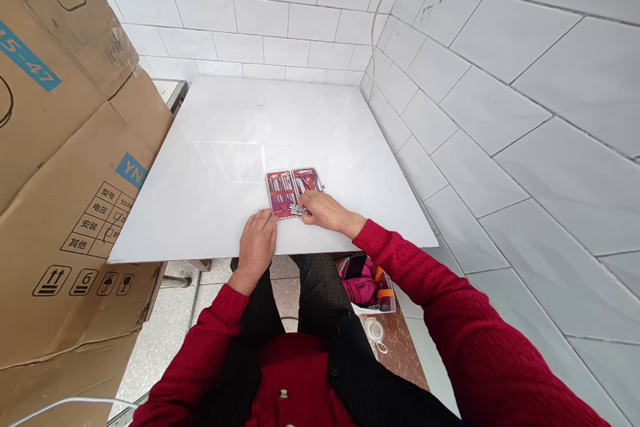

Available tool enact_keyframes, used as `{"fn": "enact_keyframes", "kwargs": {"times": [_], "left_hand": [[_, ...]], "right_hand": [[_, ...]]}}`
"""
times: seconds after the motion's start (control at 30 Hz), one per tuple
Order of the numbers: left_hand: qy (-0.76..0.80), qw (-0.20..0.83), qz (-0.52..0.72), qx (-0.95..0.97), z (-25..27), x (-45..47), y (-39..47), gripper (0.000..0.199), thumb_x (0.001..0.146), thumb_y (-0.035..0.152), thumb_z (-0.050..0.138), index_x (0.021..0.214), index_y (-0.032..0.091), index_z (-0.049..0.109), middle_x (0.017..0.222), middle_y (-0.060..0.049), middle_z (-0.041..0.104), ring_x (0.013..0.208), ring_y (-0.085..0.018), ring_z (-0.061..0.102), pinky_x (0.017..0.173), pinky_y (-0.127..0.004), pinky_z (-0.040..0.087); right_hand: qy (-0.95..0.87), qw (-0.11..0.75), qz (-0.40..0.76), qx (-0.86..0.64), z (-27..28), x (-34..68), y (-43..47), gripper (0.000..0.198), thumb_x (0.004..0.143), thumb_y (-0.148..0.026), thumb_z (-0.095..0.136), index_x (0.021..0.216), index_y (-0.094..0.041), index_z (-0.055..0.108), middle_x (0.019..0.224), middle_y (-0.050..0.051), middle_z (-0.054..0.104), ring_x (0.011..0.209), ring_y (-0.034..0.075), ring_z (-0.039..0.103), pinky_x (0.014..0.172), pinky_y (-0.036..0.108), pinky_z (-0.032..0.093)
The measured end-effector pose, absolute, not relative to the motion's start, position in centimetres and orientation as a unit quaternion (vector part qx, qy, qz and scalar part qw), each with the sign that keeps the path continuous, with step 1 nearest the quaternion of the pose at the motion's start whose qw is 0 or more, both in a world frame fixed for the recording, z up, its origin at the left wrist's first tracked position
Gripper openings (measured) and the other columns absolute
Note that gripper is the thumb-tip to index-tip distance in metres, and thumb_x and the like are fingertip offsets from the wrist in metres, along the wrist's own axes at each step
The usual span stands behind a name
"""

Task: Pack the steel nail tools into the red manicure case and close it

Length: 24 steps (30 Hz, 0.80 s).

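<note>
An open manicure set (281, 195) lies on the white table (225, 113), its red lining holding several slim silver tools in both halves. My right hand (324, 210) is over the right half and lower edge of the case, with fingers closed on a small silver nail clipper (297, 209). Part of the clipper and of the case is hidden under those fingers. At the case's lower left corner rests my left hand (259, 238), fingers stretched out on the tabletop and nothing visible in them. Whether its fingertips touch the case I cannot tell.
Large cardboard boxes (75, 167) stand along the table's left side. Tiled walls (500, 80) close off the back and right. Below the table's front right edge sits a bin (373, 308) with pink and orange items and a dark phone-like object (355, 265).
</note>
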<state>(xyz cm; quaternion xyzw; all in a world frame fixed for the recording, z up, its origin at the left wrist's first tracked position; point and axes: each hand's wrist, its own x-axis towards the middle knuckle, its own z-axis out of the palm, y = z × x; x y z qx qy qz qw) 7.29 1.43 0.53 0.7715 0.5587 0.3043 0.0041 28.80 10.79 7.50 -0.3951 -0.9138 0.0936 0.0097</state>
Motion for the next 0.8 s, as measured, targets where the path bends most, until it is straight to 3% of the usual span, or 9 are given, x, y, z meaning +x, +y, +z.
{"fn": "enact_keyframes", "kwargs": {"times": [0.27, 0.43, 0.6, 0.8], "left_hand": [[0.559, -0.011, 0.301, 0.773, 0.4, 7.3, 1.4, 0.033, 0.103, 0.018, 0.045, 0.126, 0.018, 0.069, 0.136, -0.016, 0.068, 0.128, -0.031, 0.061, 0.111, -0.053, 0.050], [0.558, -0.025, 0.309, 0.770, 0.2, 7.2, 1.4, 0.032, 0.102, 0.016, 0.047, 0.125, 0.018, 0.069, 0.127, -0.015, 0.071, 0.122, -0.031, 0.064, 0.107, -0.051, 0.053], [0.554, -0.035, 0.310, 0.772, 0.0, 7.1, 1.5, 0.032, 0.102, 0.017, 0.046, 0.125, 0.016, 0.070, 0.131, -0.016, 0.070, 0.123, -0.031, 0.064, 0.107, -0.051, 0.053], [0.562, -0.026, 0.312, 0.766, -0.2, 7.2, 1.7, 0.033, 0.104, 0.019, 0.045, 0.125, 0.018, 0.070, 0.137, -0.016, 0.067, 0.126, -0.031, 0.063, 0.111, -0.053, 0.050]], "right_hand": [[-0.906, 0.111, 0.124, -0.390, 7.2, 25.2, 11.9, 0.016, 0.090, -0.017, 0.069, 0.106, -0.014, 0.068, 0.104, 0.009, 0.071, 0.096, 0.022, 0.064, 0.082, 0.030, 0.043], [-0.926, 0.060, 0.103, -0.358, 8.5, 18.6, 13.1, 0.021, 0.094, -0.021, 0.066, 0.113, -0.012, 0.068, 0.115, 0.014, 0.071, 0.102, 0.024, 0.064, 0.079, 0.031, 0.044], [-0.939, 0.016, 0.106, -0.328, 8.4, 15.8, 13.9, 0.015, 0.098, -0.022, 0.063, 0.109, -0.016, 0.071, 0.114, 0.011, 0.071, 0.103, 0.024, 0.065, 0.075, 0.030, 0.043], [-0.917, 0.120, 0.128, -0.357, 7.2, 19.9, 14.7, 0.032, 0.098, -0.026, 0.068, 0.128, -0.018, 0.069, 0.130, 0.011, 0.067, 0.122, 0.025, 0.059, 0.093, 0.033, 0.048]]}}
